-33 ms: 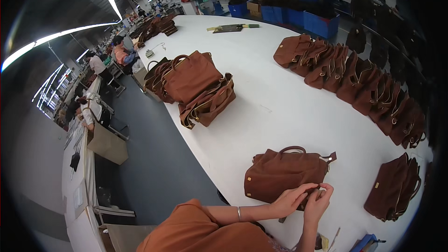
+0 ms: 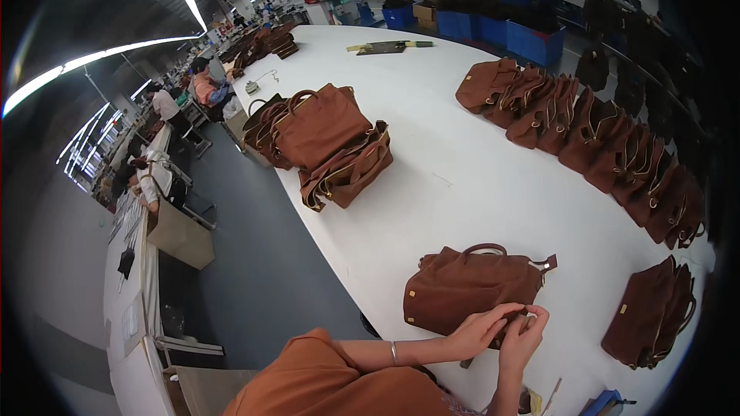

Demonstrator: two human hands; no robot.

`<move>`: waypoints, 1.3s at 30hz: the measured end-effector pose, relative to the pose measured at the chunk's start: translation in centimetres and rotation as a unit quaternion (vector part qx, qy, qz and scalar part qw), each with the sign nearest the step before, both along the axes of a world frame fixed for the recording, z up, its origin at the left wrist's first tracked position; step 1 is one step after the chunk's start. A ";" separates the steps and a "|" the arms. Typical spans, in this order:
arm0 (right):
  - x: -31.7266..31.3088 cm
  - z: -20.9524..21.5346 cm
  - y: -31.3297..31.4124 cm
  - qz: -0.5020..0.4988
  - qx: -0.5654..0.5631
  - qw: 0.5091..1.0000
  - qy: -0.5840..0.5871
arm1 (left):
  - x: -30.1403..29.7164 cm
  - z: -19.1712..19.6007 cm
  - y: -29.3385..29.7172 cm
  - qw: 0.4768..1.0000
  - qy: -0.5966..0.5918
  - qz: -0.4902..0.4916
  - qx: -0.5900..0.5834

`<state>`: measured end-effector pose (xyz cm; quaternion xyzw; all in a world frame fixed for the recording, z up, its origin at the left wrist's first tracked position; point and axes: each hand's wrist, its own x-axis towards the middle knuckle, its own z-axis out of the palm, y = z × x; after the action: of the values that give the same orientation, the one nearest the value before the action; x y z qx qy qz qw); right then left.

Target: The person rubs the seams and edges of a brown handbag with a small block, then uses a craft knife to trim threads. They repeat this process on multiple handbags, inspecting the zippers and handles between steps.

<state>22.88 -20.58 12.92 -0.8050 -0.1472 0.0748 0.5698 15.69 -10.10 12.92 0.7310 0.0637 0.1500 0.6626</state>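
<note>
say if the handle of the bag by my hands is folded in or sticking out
Sticking out: the handle arches past the far edge of the bag.

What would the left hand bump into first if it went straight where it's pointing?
Probably the right hand, just ahead of the left hand, though any gap is hard to judge.

- Top [image 2: 370,394]: rust-orange cloth, plain over most of its surface, softly creased.
- Left sleeve [image 2: 308,358]: same cloth, loose, leaving the forearm bare.
- Bangle [image 2: 394,353], left arm: narrow, silver-coloured.
- Pattern [image 2: 461,406] on top's lower right: greyish, detail unclear.
- Left hand [image 2: 475,332], right hand [image 2: 522,341]: bare.
</note>
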 end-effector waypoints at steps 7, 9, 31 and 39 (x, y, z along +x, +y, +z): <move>-0.1 -0.5 0.3 0.031 0.010 0.999 0.028 | -0.3 -0.3 -0.1 1.000 0.006 0.025 0.012; -0.7 0.1 -0.1 0.038 -0.011 0.999 -0.014 | -0.3 -0.3 -0.3 1.000 0.002 0.020 0.008; -3.4 -0.9 5.7 -0.006 -0.019 0.997 -0.079 | -2.5 -0.8 6.6 0.996 -0.013 -0.053 -0.070; -1.4 0.6 6.6 -0.085 0.049 0.994 -0.051 | -1.5 -0.8 8.1 0.999 -0.017 -0.004 -0.051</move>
<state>21.44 -13.99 13.53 -0.7885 -0.1105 -0.0230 0.6046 14.21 -2.04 12.09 0.6940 0.0570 0.1568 0.7004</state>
